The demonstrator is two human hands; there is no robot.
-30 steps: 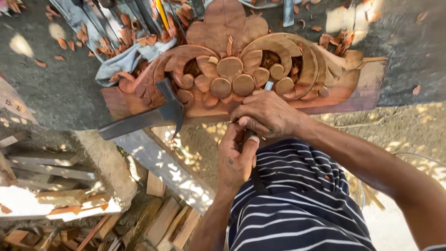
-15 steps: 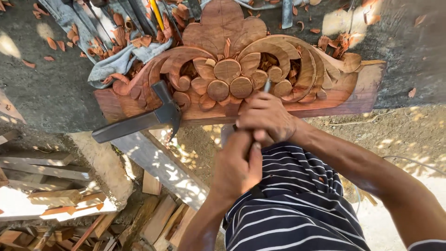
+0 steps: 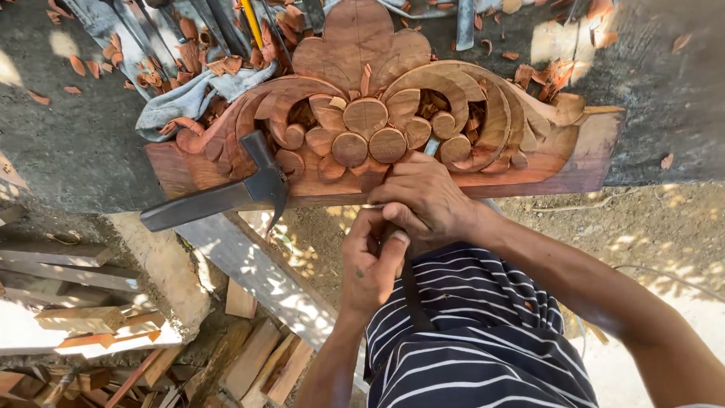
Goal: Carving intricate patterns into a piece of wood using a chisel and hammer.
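Note:
A reddish-brown wooden carving [image 3: 362,113] of scrolls and round petals lies on a grey workbench [image 3: 75,151]. My right hand [image 3: 427,202] rests on the carving's near edge, closed around the front of a chisel whose metal tip [image 3: 430,146] pokes into the petals. My left hand [image 3: 370,261] is just behind it, gripping the same tool's dark handle [image 3: 409,298], which runs down over my striped shirt. A dark hammer [image 3: 226,195] lies across the carving's left end, untouched.
Several chisels and metal tools [image 3: 219,23] lie at the back of the bench beside a grey cloth [image 3: 189,98] and scattered wood chips. Below the bench are a slanted plank [image 3: 257,272] and offcuts [image 3: 257,355] on the ground.
Both hands stay on the chisel at the carving's near edge; my left hand has shifted slightly on the handle. The hammer has not moved.

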